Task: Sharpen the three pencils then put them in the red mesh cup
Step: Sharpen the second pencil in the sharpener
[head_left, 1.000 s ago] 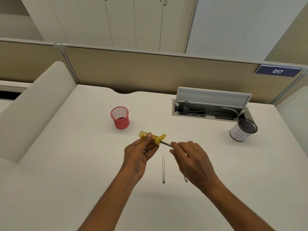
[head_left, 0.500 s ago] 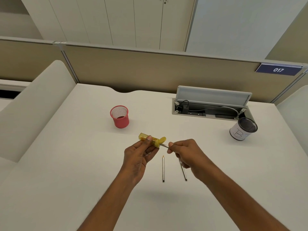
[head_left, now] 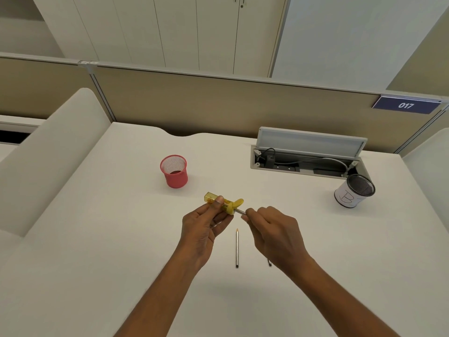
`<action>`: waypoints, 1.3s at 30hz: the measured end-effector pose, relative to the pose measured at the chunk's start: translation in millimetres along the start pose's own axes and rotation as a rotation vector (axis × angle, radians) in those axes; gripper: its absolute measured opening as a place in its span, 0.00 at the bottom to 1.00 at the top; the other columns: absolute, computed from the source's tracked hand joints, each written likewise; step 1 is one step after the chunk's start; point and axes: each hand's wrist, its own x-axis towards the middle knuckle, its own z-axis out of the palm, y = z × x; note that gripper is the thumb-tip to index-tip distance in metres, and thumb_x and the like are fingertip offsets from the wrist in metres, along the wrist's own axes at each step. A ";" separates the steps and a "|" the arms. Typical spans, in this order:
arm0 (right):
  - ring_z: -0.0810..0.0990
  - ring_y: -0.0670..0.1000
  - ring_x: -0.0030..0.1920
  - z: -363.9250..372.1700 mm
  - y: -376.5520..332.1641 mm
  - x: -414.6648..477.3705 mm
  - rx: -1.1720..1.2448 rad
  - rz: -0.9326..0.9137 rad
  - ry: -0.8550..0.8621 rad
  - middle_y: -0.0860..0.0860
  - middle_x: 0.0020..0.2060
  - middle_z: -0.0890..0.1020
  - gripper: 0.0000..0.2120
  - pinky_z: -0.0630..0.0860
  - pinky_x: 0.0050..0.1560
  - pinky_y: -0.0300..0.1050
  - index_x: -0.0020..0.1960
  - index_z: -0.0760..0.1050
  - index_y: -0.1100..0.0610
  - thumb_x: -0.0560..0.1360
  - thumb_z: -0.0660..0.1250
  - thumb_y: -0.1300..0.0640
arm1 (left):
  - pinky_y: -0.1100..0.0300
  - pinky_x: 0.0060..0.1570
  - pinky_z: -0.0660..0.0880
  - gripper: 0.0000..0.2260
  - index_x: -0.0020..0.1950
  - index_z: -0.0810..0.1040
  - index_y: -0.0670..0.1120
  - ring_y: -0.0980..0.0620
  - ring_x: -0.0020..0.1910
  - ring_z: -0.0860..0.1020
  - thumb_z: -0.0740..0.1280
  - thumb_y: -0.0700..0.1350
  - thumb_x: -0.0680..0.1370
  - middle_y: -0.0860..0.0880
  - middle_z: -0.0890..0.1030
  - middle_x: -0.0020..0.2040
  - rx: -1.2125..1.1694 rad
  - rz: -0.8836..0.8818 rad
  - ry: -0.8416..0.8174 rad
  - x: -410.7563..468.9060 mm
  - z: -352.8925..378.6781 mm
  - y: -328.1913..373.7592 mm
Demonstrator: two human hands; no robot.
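1. Worktop [head_left: 97,239]: smooth matte off-white surface, rounded notch in its far edge at upper centre; beige partition behind, white cabinet doors above that.
2. Red mesh cup [head_left: 174,171]: round, fine wire mesh with a solid rim, upright, left of centre, nothing visible inside. Well apart from the hands.
3. Second mesh cup [head_left: 354,190]: black mesh, white paper wrap marked "B", at the right edge of the worktop.
4. Sharpener [head_left: 222,203]: translucent yellow plastic, long boxy barrel with a rounded lobe at its right end. One only.
5. Left hand [head_left: 201,229]: clamped on the sharpener, thumb on top, fingers beneath, held above the worktop at frame centre.
6. Right hand [head_left: 274,232]: fingertips pinched shut on a pencil [head_left: 240,211], only a short grey stretch showing between hand and sharpener mouth; tip is inside the sharpener.
7. Pencils counted: three. One in the sharpener; one slim grey loose pencil [head_left: 237,246] lying on the worktop below the hands, pale pointed tip toward the far side; one third pencil [head_left: 269,263], mostly hidden under the right wrist, just its dark end showing.
8. Cable tray [head_left: 306,164]: recessed grey box, hinged lid up, cords inside. Blue plate "017" [head_left: 405,105] upper right.
9. Against half a second ago: right hand has rolled over, knuckles now up, covering most of the third pencil. Left-hand grip and loose pencil unchanged.
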 end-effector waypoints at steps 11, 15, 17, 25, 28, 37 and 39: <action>0.55 0.48 0.27 -31.6 -9.3 26.8 1.277 1.218 -0.571 0.49 0.26 0.60 0.17 0.55 0.27 0.41 0.41 0.83 0.61 0.82 0.66 0.50 | 0.54 0.49 0.85 0.11 0.51 0.87 0.38 0.44 0.49 0.87 0.74 0.44 0.72 0.36 0.87 0.52 0.079 0.041 -0.028 -1.4 -4.3 -5.4; 0.67 0.44 0.27 -20.3 -15.0 18.1 0.910 0.888 -0.309 0.46 0.30 0.73 0.12 0.67 0.32 0.40 0.49 0.83 0.50 0.78 0.68 0.42 | 0.54 0.48 0.85 0.12 0.53 0.85 0.36 0.43 0.50 0.87 0.74 0.42 0.74 0.36 0.87 0.53 0.059 0.042 -0.015 0.3 -0.2 -3.5; 0.74 0.43 0.34 -15.8 -12.6 12.3 0.700 0.655 -0.160 0.43 0.38 0.78 0.12 0.70 0.36 0.33 0.57 0.78 0.47 0.77 0.71 0.43 | 0.53 0.49 0.85 0.11 0.54 0.85 0.36 0.42 0.51 0.87 0.74 0.41 0.76 0.36 0.87 0.53 0.038 0.035 -0.007 1.4 1.0 -2.2; 0.72 0.54 0.32 -4.5 5.7 -4.9 -0.127 -0.086 0.038 0.53 0.35 0.79 0.09 0.71 0.27 0.48 0.53 0.82 0.61 0.81 0.67 0.56 | 0.54 0.46 0.85 0.14 0.52 0.86 0.37 0.43 0.49 0.87 0.75 0.43 0.70 0.37 0.87 0.52 -0.005 0.003 -0.013 1.5 5.9 -3.1; 0.70 0.51 0.30 -1.6 0.6 -2.5 0.080 0.100 0.025 0.49 0.31 0.75 0.08 0.69 0.26 0.48 0.48 0.82 0.57 0.81 0.66 0.56 | 0.54 0.47 0.85 0.14 0.51 0.86 0.37 0.43 0.50 0.87 0.75 0.44 0.70 0.36 0.87 0.53 0.002 0.002 -0.016 1.5 4.2 -4.3; 0.57 0.47 0.27 -36.1 -5.8 38.3 1.329 1.396 -0.505 0.49 0.27 0.63 0.12 0.55 0.27 0.39 0.45 0.84 0.64 0.80 0.69 0.55 | 0.55 0.48 0.84 0.09 0.49 0.88 0.40 0.42 0.51 0.87 0.74 0.43 0.73 0.36 0.87 0.53 0.065 0.048 -0.039 -1.5 -1.4 -4.1; 0.56 0.47 0.28 -35.2 -3.7 37.2 1.360 1.385 -0.556 0.49 0.27 0.62 0.13 0.54 0.28 0.40 0.47 0.84 0.64 0.80 0.68 0.54 | 0.55 0.47 0.84 0.06 0.48 0.88 0.41 0.43 0.50 0.88 0.73 0.42 0.75 0.37 0.87 0.52 0.074 0.049 -0.028 -1.7 -1.4 -4.0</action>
